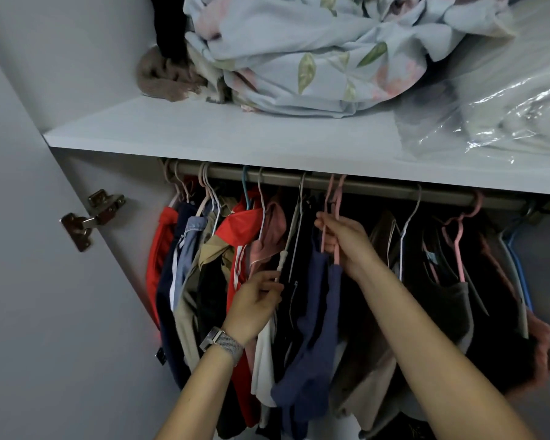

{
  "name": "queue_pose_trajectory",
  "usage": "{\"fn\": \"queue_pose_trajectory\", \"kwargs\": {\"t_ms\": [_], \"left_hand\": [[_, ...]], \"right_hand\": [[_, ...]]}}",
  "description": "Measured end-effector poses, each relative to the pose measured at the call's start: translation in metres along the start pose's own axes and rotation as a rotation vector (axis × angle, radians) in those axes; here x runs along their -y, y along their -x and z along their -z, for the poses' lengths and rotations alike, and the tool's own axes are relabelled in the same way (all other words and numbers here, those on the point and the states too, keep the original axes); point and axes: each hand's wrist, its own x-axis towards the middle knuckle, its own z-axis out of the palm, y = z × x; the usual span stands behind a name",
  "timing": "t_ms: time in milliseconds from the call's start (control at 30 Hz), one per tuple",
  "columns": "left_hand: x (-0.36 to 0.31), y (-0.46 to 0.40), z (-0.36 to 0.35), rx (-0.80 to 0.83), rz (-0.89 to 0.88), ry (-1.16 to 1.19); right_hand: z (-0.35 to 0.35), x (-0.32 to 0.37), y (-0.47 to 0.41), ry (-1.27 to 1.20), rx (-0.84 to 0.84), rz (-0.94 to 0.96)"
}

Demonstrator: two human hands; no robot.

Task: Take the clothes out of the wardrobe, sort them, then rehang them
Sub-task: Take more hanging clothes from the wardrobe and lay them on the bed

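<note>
Your right hand grips two pink hangers hooked on the rail, blue garment hanging at 6 o'clock below it. Your left hand, at 7 o'clock from the right, pinches a grey hanger. Clothes fill the rail.

Both hands on hangers

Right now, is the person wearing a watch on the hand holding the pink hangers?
No, the right hand grips the pink hangers and its wrist is bare; the watch sits on the left wrist.
</note>
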Motion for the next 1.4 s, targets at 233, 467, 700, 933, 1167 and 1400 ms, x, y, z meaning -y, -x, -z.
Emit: {"fn": "queue_pose_trajectory", "kwargs": {"t_ms": [233, 467, 700, 933, 1167, 1400], "left_hand": [[-0.026, 0.010, -0.037, 0.116, 0.005, 0.140], [-0.038, 0.017, -0.063, 0.245, 0.136, 0.383], [-0.042, 0.034, -0.102, 0.511, 0.593, 0.775], [-0.041, 0.089, -0.126, 0.783, 0.712, 0.918], [-0.045, 0.220, -0.163, 1.118, 0.798, 0.740], [-0.040, 0.370, -0.180, 1.702, 0.535, 0.264]], "right_hand": [[0.022, -0.022, 0.069, 0.231, 0.048, -0.009], [0.057, -0.025, 0.125, 0.488, 0.148, 0.041], [0.095, -0.029, 0.201, 0.684, 0.215, 0.054], [0.099, -0.046, 0.301, 0.880, -0.253, 0.041], [0.097, -0.116, 0.462, 1.208, -1.052, -0.110], [0.055, -0.176, 0.623, 1.123, -1.647, -0.281]]}}
